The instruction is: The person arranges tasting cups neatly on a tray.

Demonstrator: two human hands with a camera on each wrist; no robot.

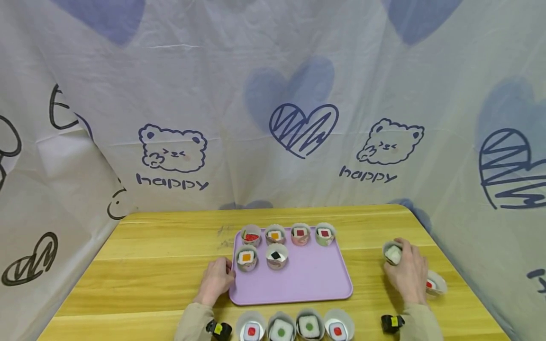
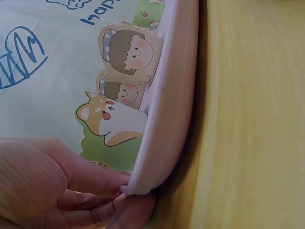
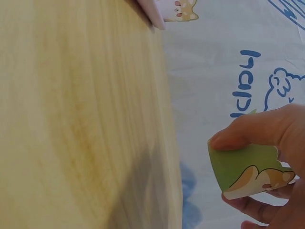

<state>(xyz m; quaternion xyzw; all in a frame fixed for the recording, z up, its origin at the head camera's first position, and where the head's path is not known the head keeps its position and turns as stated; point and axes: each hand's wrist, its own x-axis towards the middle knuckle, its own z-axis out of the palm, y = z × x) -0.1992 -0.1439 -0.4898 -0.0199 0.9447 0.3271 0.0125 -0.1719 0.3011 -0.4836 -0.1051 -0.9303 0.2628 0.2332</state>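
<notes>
My left hand point(image 1: 215, 280) pinches the left rim of a lilac tray point(image 1: 315, 284), the thumb above and fingers beneath in the left wrist view. Two rows of paper cups with small sushi pieces stand on the tray, among them a cup with a black-centred piece point(image 1: 277, 256). Off the tray's right side, my right hand point(image 1: 408, 273) grips a paper cup point(image 3: 250, 167) by its sides, raised over the table. This cup is green with a cartoon dog, and a white piece point(image 1: 394, 255) shows inside it in the head view.
Behind the right hand, partly hidden, a cup with a red-centred piece point(image 1: 436, 285) stands on the wooden table point(image 1: 149, 265). Several more cups, such as one with a green-centred piece point(image 1: 309, 326), line the front. A printed curtain point(image 1: 239, 156) hangs behind the table.
</notes>
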